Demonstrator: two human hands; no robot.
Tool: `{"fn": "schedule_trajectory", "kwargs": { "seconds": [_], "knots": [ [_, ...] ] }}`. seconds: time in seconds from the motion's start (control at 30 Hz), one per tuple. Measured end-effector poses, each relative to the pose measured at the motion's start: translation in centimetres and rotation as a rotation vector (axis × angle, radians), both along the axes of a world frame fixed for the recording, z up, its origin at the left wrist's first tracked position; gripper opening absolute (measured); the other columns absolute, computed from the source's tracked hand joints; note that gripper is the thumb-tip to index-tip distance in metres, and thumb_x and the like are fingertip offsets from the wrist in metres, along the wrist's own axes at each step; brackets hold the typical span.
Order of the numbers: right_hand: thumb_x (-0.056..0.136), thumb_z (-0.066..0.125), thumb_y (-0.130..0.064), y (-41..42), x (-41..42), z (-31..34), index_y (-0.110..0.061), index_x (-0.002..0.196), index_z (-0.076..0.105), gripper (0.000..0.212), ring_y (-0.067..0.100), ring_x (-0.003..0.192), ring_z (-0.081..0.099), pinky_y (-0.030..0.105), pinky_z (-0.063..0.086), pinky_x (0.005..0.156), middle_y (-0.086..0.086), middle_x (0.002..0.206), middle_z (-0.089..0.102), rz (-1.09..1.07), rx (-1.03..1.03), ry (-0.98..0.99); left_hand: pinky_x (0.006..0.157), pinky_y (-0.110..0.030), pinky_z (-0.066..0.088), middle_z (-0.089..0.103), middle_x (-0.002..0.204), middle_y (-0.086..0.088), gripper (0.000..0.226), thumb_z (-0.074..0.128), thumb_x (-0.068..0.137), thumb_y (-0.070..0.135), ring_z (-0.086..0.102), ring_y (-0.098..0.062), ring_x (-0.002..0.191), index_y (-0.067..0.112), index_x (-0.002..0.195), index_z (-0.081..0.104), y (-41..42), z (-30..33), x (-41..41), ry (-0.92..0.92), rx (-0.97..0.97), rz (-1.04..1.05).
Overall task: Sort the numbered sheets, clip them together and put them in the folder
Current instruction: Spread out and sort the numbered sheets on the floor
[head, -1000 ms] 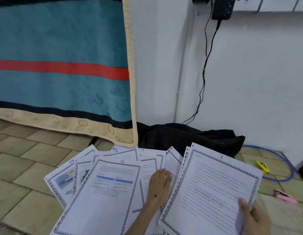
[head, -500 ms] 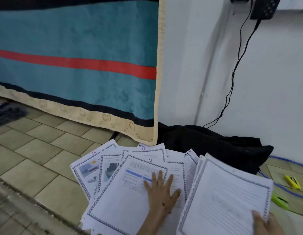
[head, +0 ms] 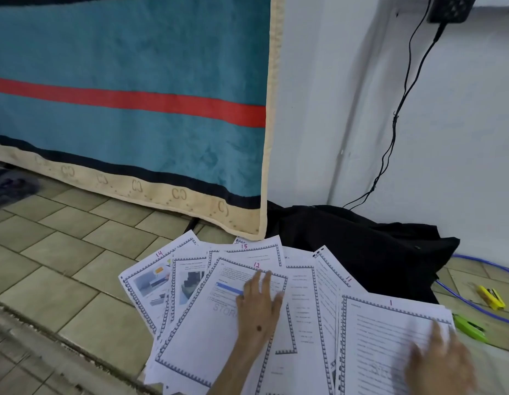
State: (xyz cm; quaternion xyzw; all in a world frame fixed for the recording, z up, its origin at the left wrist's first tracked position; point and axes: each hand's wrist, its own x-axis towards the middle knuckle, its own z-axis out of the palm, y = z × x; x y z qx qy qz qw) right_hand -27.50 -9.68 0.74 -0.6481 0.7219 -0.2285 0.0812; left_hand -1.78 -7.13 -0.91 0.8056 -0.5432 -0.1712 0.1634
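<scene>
Looks like the sorting step is in hand, nowhere near clipping. The numbered sheets are fanned out on the tiled floor [head: 76, 283], overlapping each other, right in front of a black bag [head: 361, 246] by the wall.

The left hand [head: 259, 306] lies flat with fingers straight and spread on sheet 12 [head: 202, 332], pressing it down rather than gripping. Under and behind it you can read sheet 14 [head: 146, 280] off to the left, sheet 15 [head: 256, 250] at the back and sheet 11 [head: 330, 289] toward the right.

The right hand [head: 441, 363] is blurred, over the lower part of the stack topped by sheet 1 [head: 390, 337]. Its fingers look fairly straight, but I honestly can't tell whether it's pinching the stack or just resting on it. The two hands are well apart.

My guess for the next move: find the next number for the sorted stack, slide that single sheet out of the fan without dragging its neighbours, and lay it in order. Clips, I think, are the yellow clip [head: 491, 297] and green clip [head: 470, 328] on the right. No folder in view.
</scene>
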Motion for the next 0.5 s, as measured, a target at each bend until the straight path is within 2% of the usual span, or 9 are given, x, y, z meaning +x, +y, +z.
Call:
{"fn": "schedule_trajectory", "kwargs": {
  "seconds": [0.03,0.1,0.17,0.2,0.27,0.33,0.4,0.43,0.5],
  "knots": [
    [0.081,0.024,-0.064,0.0,1.6,-0.6,0.0,0.13,0.049,0.084,0.052,0.115,0.049,0.065,0.037,0.096,0.031,0.13,0.052,0.027,0.064,-0.018,0.111,-0.046,0.026,0.02,0.155,-0.001,0.068,0.009,0.091,0.06,0.02,-0.021,0.142,0.025,0.147,0.022,0.3,0.2,0.9,0.035,-0.036,0.031],
    [0.078,0.007,-0.066,0.7,4.7,-2.3,-0.023,0.144,0.031,0.082,0.037,0.14,0.026,0.053,0.022,0.111,0.009,0.152,0.028,0.108,0.066,0.051,0.114,-0.046,0.019,0.014,0.156,-0.004,0.054,0.028,0.097,0.042,0.014,-0.024,0.144,0.023,0.146,0.021,0.4,-0.5,3.5,-0.084,-0.12,0.189],
    [0.076,-0.009,-0.072,2.2,10.3,-2.1,-0.04,0.141,0.009,0.074,0.019,0.146,0.003,0.041,0.002,0.116,-0.009,0.152,0.004,0.333,0.068,0.041,0.114,-0.05,0.017,0.013,0.155,-0.01,0.054,0.037,0.096,0.038,0.012,-0.03,0.143,0.019,0.145,0.024,0.6,-1.1,6.2,-0.098,-0.051,0.319],
    [0.076,-0.014,-0.074,2.5,12.3,-1.6,-0.042,0.141,0.007,0.076,0.017,0.145,0.002,0.037,-0.005,0.115,-0.011,0.152,0.002,0.412,0.095,0.072,0.113,-0.051,0.018,0.015,0.154,-0.013,0.055,0.039,0.096,0.039,0.013,-0.032,0.142,0.016,0.144,0.025,0.7,-1.2,7.2,-0.065,-0.01,0.359],
    [0.087,-0.007,-0.067,2.7,15.4,-3.1,-0.038,0.143,0.028,0.072,0.024,0.14,0.029,0.036,-0.004,0.115,-0.002,0.151,0.03,0.507,0.169,0.194,0.11,-0.05,0.025,0.021,0.153,-0.013,0.058,0.042,0.094,0.041,0.019,-0.033,0.14,0.013,0.143,0.027,1.0,-1.3,8.6,-0.03,0.041,0.372],
    [0.095,0.007,-0.059,2.5,17.2,-5.5,-0.034,0.131,0.049,0.06,0.027,0.123,0.054,0.04,0.002,0.109,0.003,0.135,0.056,0.551,0.267,0.298,0.106,-0.048,0.03,0.027,0.15,-0.012,0.06,0.045,0.092,0.043,0.025,-0.032,0.137,0.012,0.142,0.029,1.2,-1.4,9.5,-0.041,0.081,0.326],
    [0.096,0.01,-0.057,2.5,17.8,-6.6,-0.034,0.129,0.053,0.059,0.026,0.119,0.058,0.042,0.002,0.108,0.001,0.134,0.055,0.572,0.328,0.342,0.102,-0.047,0.034,0.034,0.144,-0.013,0.062,0.05,0.09,0.043,0.031,-0.032,0.133,0.012,0.14,0.03,1.2,-1.4,10.2,-0.014,0.086,0.336],
    [0.095,0.006,-0.06,2.7,17.6,-5.4,-0.035,0.134,0.047,0.061,0.026,0.127,0.05,0.042,-0.002,0.11,0.001,0.141,0.044,0.568,0.363,0.344,0.099,-0.046,0.037,0.038,0.14,-0.013,0.061,0.053,0.09,0.04,0.036,-0.032,0.13,0.011,0.138,0.032,1.1,-1.2,10.7,0.015,0.061,0.353],
    [0.081,-0.008,-0.07,2.1,17.2,-5.3,-0.04,0.145,0.017,0.076,0.023,0.145,0.006,0.039,-0.021,0.111,-0.002,0.151,0.001,0.614,0.247,0.298,0.089,-0.038,0.046,0.051,0.129,-0.013,0.044,0.056,0.09,0.028,0.051,-0.03,0.116,0.009,0.129,0.046,0.9,-0.6,12.1,0.139,-0.011,0.358]
  ]
}}
